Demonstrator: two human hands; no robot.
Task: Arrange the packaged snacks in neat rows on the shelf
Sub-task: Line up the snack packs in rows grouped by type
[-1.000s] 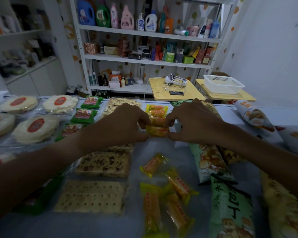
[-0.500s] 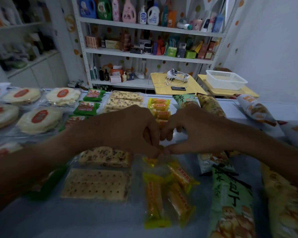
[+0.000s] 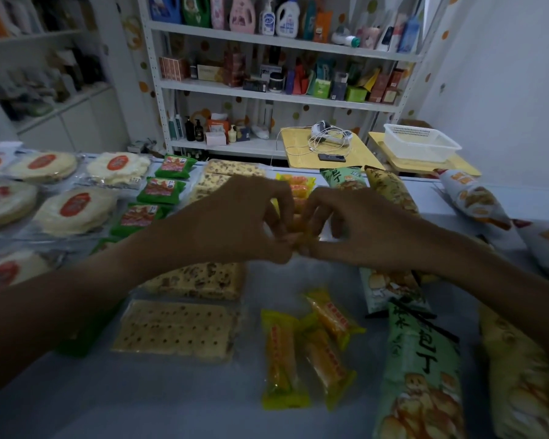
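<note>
Head view: both hands meet over the middle of the bench (image 3: 203, 403), pinching one small yellow snack bar (image 3: 298, 231) between them. The left hand (image 3: 235, 223) closes thumb and fingers on its left end, and the right hand (image 3: 358, 229) does the same on its right end. Most of the wrapper is hidden behind the fingers, so I cannot tell whether it already rests on the surface or hangs just above it.

Just beyond the hands lies a short column of the same yellow bars (image 3: 297, 186), stacked crosswise one behind another. The held bar sits at the near end of that column, so the step in hand looks like adding it to the row and squaring it up. Three loose yellow bars (image 3: 311, 346) lie nearer the camera, skewed and partly overlapping, apparently not yet sorted.

To the left the cracker packs (image 3: 178, 327), the green packets (image 3: 160, 191) and the round flat cakes (image 3: 73, 210) already lie in rough rows. On the right, long green bags (image 3: 422, 369) run toward the camera.

Next, I judge, the bar should be set parallel to its neighbours and released. Then a hand reaches back for one of the loose bars, lifting it clear of the others without dragging them.
</note>
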